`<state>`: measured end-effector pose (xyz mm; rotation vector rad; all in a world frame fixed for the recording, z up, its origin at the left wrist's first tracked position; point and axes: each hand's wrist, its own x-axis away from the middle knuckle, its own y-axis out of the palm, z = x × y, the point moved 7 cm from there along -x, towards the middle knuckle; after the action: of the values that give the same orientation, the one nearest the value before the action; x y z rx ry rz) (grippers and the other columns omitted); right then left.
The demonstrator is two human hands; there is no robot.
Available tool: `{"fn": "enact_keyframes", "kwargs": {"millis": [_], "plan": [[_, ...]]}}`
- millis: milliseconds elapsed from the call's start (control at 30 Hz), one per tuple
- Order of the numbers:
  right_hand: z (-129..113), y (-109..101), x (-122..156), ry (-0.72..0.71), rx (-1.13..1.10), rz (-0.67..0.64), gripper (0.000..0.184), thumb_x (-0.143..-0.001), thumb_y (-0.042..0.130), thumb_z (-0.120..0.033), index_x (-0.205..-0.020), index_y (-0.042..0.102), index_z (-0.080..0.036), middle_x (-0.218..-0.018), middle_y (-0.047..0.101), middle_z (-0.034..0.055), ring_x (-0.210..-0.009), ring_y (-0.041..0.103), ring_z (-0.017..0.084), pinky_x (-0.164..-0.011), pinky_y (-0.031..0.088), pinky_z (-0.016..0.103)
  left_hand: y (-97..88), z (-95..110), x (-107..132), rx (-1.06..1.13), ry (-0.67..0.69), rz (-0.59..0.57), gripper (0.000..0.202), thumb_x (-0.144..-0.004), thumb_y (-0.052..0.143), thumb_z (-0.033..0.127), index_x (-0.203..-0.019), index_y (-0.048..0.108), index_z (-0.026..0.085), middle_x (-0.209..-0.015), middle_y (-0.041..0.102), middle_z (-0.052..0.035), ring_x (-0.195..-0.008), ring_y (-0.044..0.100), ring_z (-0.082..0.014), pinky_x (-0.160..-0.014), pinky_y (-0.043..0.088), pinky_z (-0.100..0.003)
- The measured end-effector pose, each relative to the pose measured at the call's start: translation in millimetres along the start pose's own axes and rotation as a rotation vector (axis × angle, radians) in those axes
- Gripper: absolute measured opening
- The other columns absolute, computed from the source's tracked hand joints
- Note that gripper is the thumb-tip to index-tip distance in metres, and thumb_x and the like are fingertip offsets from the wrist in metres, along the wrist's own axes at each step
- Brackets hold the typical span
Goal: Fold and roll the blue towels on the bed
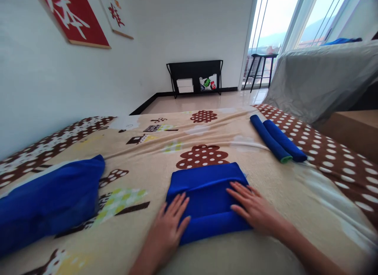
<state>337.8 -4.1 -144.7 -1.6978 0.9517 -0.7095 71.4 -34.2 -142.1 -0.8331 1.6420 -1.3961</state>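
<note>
A folded blue cloth (206, 188) lies flat on the patterned bedspread (177, 137) right in front of me. My left hand (169, 223) rests flat on its near left corner, fingers stretched out and together. My right hand (251, 206) lies flat on its right side, fingers spread and pointing left. The near edge of the cloth is turned up into a low roll between the two hands. Neither hand grips anything.
Two rolled blue cloths (277, 139) lie side by side at the right of the bed. A pile of blue cloth (50, 200) sits at the left. Beyond are a grey-covered sofa (321, 78), a black shelf (195, 76) and a stool (261, 68).
</note>
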Motion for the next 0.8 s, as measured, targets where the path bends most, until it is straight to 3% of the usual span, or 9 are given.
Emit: {"fn": "enact_keyframes", "kwargs": {"millis": [67,133,200,267,333,433,567,733,800], "plan": [[32,-8,7,0.135,0.042,0.075,0.059,-0.098,0.031,-0.060,-0.148,0.039,-0.030,-0.155,0.030,0.0045,-0.145,0.026,0.025,-0.116,0.027,0.055,0.6,-31,15,-0.044,-0.115,0.072,0.049,-0.100,0.038,0.040,-0.147,0.038,0.028,-0.149,0.046,-0.0043,-0.133,0.050,-0.0255,-0.102,0.046,-0.052],[35,-15,9,0.146,0.056,0.136,0.060,-0.098,0.033,-0.060,-0.147,0.041,-0.027,-0.156,0.029,0.0062,-0.146,0.023,0.026,-0.117,0.024,0.054,-6.0,-33,20,-0.065,-0.120,0.147,0.049,-0.099,0.039,0.036,-0.148,0.036,0.028,-0.150,0.045,-0.0054,-0.135,0.047,-0.0271,-0.104,0.043,-0.054],[7,-15,1,0.018,0.007,0.104,0.059,-0.098,0.034,-0.059,-0.149,0.037,-0.029,-0.157,0.026,0.0046,-0.147,0.022,0.025,-0.118,0.024,0.052,-13.4,-7,9,-0.026,-0.018,0.135,0.053,-0.100,0.039,0.034,-0.151,0.028,0.028,-0.154,0.038,-0.0047,-0.140,0.042,-0.0254,-0.108,0.041,-0.052],[-32,-8,-14,-0.169,-0.081,-0.031,0.060,-0.098,0.032,-0.061,-0.151,0.030,-0.034,-0.158,0.025,0.0023,-0.146,0.024,0.023,-0.117,0.026,0.051,-15.3,26,-13,0.071,0.126,0.010,0.056,-0.101,0.037,0.036,-0.153,0.019,0.029,-0.158,0.031,-0.0021,-0.143,0.035,-0.0215,-0.111,0.039,-0.046],[-52,-3,-28,-0.268,-0.127,-0.140,0.061,-0.097,0.030,-0.064,-0.152,0.028,-0.036,-0.157,0.026,0.0019,-0.145,0.027,0.022,-0.116,0.027,0.053,-11.6,39,-32,0.161,0.200,-0.132,0.056,-0.101,0.034,0.043,-0.154,0.016,0.031,-0.158,0.028,-0.0002,-0.145,0.032,-0.0196,-0.113,0.037,-0.043],[-25,-7,-42,-0.152,-0.070,-0.095,0.061,-0.097,0.028,-0.064,-0.150,0.033,-0.035,-0.158,0.025,0.0026,-0.146,0.025,0.025,-0.116,0.023,0.056,0.1,6,-43,0.194,0.101,-0.216,0.054,-0.101,0.032,0.048,-0.152,0.021,0.035,-0.159,0.028,0.0000,-0.145,0.032,-0.0215,-0.113,0.036,-0.047],[22,-16,-37,0.043,0.016,0.054,0.063,-0.097,0.031,-0.063,-0.149,0.038,-0.027,-0.157,0.028,0.0076,-0.146,0.025,0.028,-0.116,0.022,0.057,4.9,-44,-34,0.107,-0.050,-0.147,0.050,-0.100,0.037,0.046,-0.148,0.034,0.033,-0.157,0.033,-0.0035,-0.144,0.034,-0.0263,-0.112,0.034,-0.053],[-27,-6,-51,-0.242,-0.094,-0.048,0.061,-0.098,0.032,-0.062,-0.152,0.029,-0.034,-0.159,0.023,0.0019,-0.147,0.023,0.021,-0.117,0.025,0.048,-12.5,3,-54,0.133,0.194,-0.114,0.054,-0.102,0.034,0.037,-0.153,0.019,0.031,-0.159,0.028,-0.0007,-0.146,0.028,-0.0181,-0.116,0.032,-0.042],[-31,-2,-64,-0.284,-0.081,-0.073,0.060,-0.097,0.033,-0.063,-0.151,0.029,-0.038,-0.158,0.025,-0.0012,-0.146,0.024,0.018,-0.118,0.024,0.044,-11.5,10,-67,0.154,0.253,-0.136,0.054,-0.103,0.032,0.039,-0.153,0.015,0.033,-0.160,0.025,0.0016,-0.146,0.027,-0.0156,-0.116,0.032,-0.039]]}}
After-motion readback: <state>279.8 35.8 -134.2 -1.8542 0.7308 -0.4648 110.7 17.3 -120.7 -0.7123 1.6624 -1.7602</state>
